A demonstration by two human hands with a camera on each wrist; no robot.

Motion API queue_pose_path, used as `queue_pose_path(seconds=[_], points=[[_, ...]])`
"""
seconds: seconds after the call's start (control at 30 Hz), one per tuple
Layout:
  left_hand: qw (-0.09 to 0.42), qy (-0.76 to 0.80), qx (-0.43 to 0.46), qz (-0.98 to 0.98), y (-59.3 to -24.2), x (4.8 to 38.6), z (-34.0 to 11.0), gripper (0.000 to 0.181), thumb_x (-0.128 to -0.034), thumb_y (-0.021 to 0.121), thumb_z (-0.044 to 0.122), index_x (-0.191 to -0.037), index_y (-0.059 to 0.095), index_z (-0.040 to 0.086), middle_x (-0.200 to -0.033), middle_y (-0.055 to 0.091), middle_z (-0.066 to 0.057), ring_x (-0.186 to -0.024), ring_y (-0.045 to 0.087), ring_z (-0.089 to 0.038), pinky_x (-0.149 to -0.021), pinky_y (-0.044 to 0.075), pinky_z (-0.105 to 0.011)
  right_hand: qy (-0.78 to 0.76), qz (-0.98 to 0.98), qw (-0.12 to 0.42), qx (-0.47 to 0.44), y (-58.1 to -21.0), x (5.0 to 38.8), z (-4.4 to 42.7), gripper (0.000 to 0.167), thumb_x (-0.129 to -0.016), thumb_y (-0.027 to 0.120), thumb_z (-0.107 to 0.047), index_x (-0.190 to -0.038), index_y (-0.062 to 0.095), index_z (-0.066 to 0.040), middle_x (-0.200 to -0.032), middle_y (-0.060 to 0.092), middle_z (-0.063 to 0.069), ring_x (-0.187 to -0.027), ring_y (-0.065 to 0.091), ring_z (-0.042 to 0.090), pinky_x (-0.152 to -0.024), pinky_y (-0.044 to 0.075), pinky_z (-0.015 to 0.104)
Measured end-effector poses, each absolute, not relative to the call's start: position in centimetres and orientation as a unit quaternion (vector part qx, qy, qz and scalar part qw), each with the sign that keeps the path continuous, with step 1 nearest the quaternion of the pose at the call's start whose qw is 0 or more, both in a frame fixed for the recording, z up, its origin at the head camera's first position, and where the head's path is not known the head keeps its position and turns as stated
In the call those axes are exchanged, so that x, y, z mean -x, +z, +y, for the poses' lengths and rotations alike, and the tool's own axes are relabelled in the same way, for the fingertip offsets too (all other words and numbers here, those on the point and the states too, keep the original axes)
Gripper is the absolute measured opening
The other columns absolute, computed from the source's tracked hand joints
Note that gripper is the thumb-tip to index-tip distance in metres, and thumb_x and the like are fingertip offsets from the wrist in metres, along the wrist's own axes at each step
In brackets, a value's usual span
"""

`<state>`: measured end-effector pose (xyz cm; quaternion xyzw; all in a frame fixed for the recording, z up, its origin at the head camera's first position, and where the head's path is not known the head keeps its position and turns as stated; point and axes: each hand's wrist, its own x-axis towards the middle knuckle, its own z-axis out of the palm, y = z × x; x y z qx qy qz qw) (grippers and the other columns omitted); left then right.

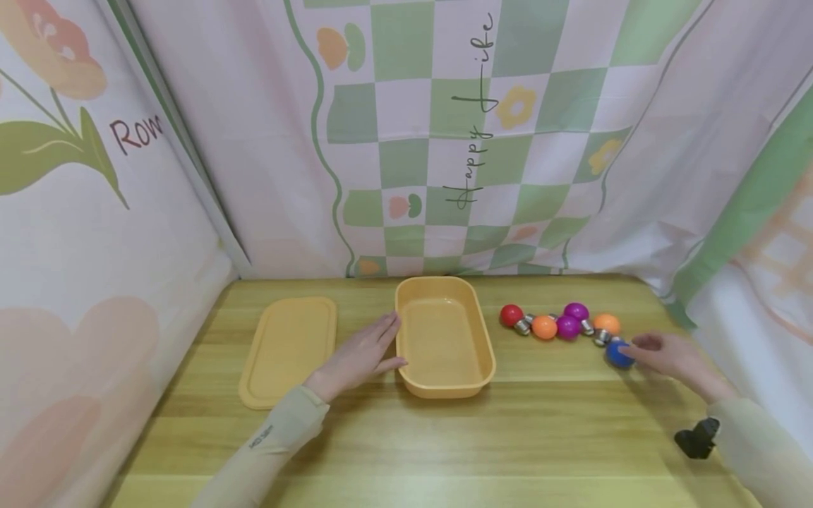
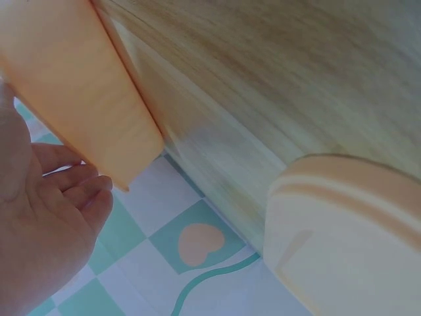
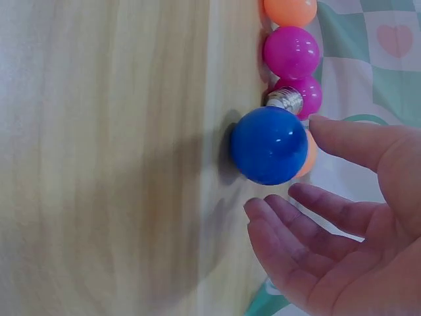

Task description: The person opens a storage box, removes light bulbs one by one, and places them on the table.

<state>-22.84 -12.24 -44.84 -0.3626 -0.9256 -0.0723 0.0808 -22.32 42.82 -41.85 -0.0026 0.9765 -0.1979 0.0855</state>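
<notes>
A yellow plastic box (image 1: 444, 384) stands upright in the middle of the table, with nothing inside. My left hand (image 1: 362, 356) touches its left rim, fingers extended; the left wrist view shows the fingertips at the box's edge (image 2: 99, 99). On the right, my right hand (image 1: 667, 356) is beside a blue light bulb (image 1: 618, 355) with a silver screw base. In the right wrist view, thumb and fingers are spread around the blue bulb (image 3: 270, 146), with a gap between the lower fingers and the bulb; whether the thumb touches it I cannot tell.
Beyond the blue bulb lie several more bulbs in a loose row: red (image 1: 511, 315), orange (image 1: 544, 327) and purple (image 1: 568, 327) ones. A flat yellow lid (image 1: 292, 349) lies left of the box. Printed curtains (image 1: 464, 141) hang along the table's back edge.
</notes>
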Motion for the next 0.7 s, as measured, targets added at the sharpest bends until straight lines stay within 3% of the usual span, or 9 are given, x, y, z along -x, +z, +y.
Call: queue_pose_path(seconds=[0.2, 0.4, 0.7], points=[[0.076, -0.076, 0.365, -0.925, -44.7, 23.0, -12.2, 0.080, -0.0996, 0.050, 0.051, -0.150, 0.032, -0.009, -0.157, 0.033, -0.026, -0.146, 0.038, -0.038, -0.121, 0.035, -0.046, -0.201, 0.977, 0.075, 0.018, -40.6, 22.4, 41.9, 0.071, -0.100, 0.053, -0.046, -0.128, 0.050, 0.019, -0.124, 0.056, 0.042, -0.108, 0.057, 0.057, -0.081, 0.054, 0.058], [0.039, -0.124, 0.358, -0.925, -44.3, 23.4, -12.4, 0.081, -0.0998, 0.051, 0.049, -0.151, 0.028, -0.009, -0.159, 0.029, -0.027, -0.148, 0.032, -0.040, -0.122, 0.032, -0.050, -0.199, 0.976, 0.073, 0.041, -39.2, 22.7, 39.4, 0.073, -0.101, 0.049, -0.049, -0.134, 0.046, 0.016, -0.128, 0.054, 0.042, -0.109, 0.058, 0.056, -0.081, 0.054, 0.061], [0.044, -0.145, 0.316, -0.937, -43.1, 24.7, -12.9, 0.082, -0.1000, 0.050, 0.050, -0.152, 0.026, -0.008, -0.161, 0.025, -0.026, -0.150, 0.028, -0.038, -0.124, 0.029, -0.049, -0.212, 0.974, 0.013, 0.083, -38.4, 24.6, 33.5, 0.057, -0.099, 0.059, -0.037, -0.125, 0.056, 0.014, -0.122, 0.060, 0.038, -0.106, 0.064, 0.050, -0.084, 0.059, 0.054]])
